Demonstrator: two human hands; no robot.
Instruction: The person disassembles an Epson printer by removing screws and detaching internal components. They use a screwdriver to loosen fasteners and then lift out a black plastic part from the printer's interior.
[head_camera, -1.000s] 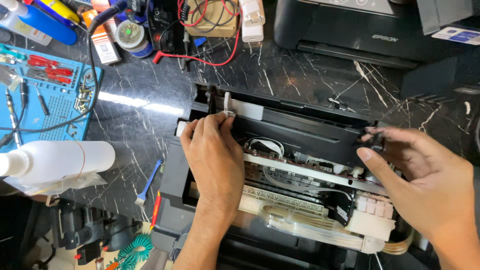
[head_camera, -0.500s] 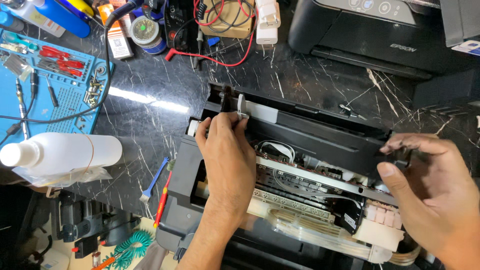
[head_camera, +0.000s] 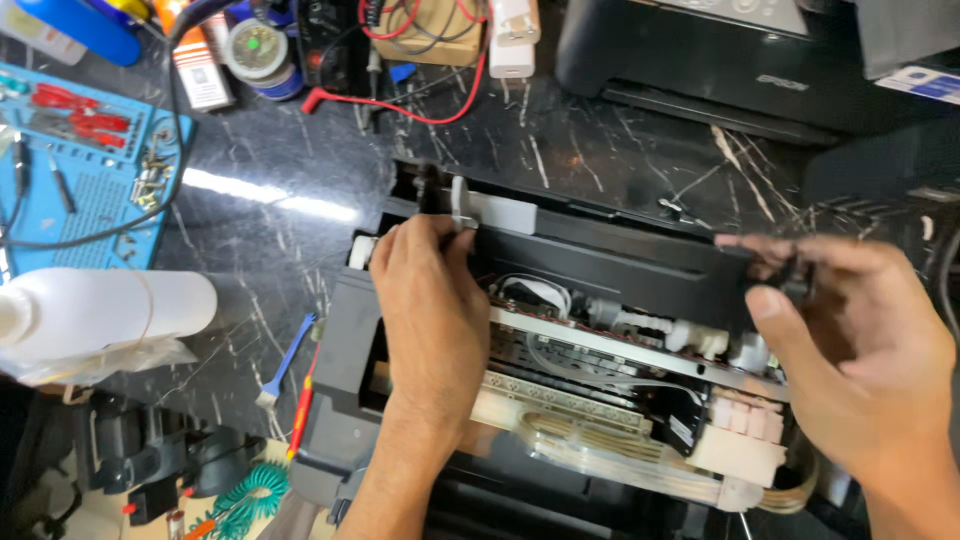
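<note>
An opened black printer (head_camera: 620, 265) lies on the dark marble table, its insides, white tubes and a metal rail (head_camera: 640, 352) exposed. My left hand (head_camera: 430, 310) rests on the printer's left rear corner, fingers pinching a small grey tab (head_camera: 462, 215) on the black rear panel. My right hand (head_camera: 860, 350) grips the right end of the same black panel, thumb and fingers closed around its edge. A pale ink carriage block (head_camera: 735, 440) sits below my right hand.
A white plastic bottle (head_camera: 110, 312) lies at the left edge. A blue tool mat (head_camera: 70, 190) with red pliers sits at far left. Red wires (head_camera: 420, 100), a second black printer (head_camera: 720, 50), a blue brush (head_camera: 285, 360) and a red screwdriver (head_camera: 302, 405) surround the work.
The view has shifted slightly, so the printer sits lower and further right in the frame. Both hands keep their hold on the rear panel's two ends.
</note>
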